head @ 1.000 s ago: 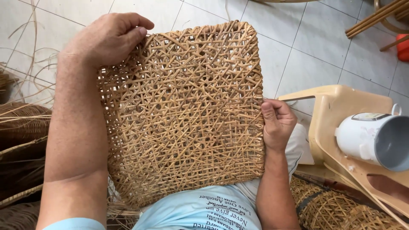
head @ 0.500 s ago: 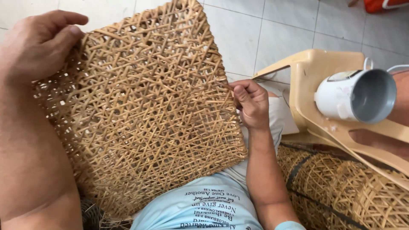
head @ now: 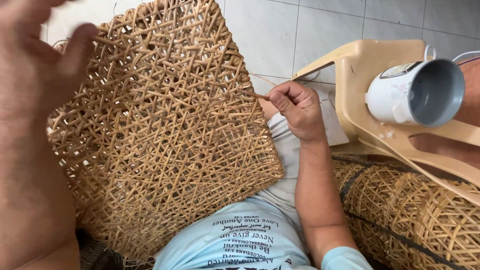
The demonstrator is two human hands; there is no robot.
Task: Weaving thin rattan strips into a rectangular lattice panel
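The right hand [head: 296, 109] pinches a thin rattan strand [head: 248, 93] between thumb and fingertips just beside the right edge of the woven rattan panel [head: 160, 135]; the strand runs leftward from the hand into the weave, nearly level. The left hand [head: 37, 75], blurred with fingers loosely spread, lies against the panel's upper left corner. The tan, open-lattice panel leans tilted on the person's lap, above the light blue shirt [head: 240, 240]
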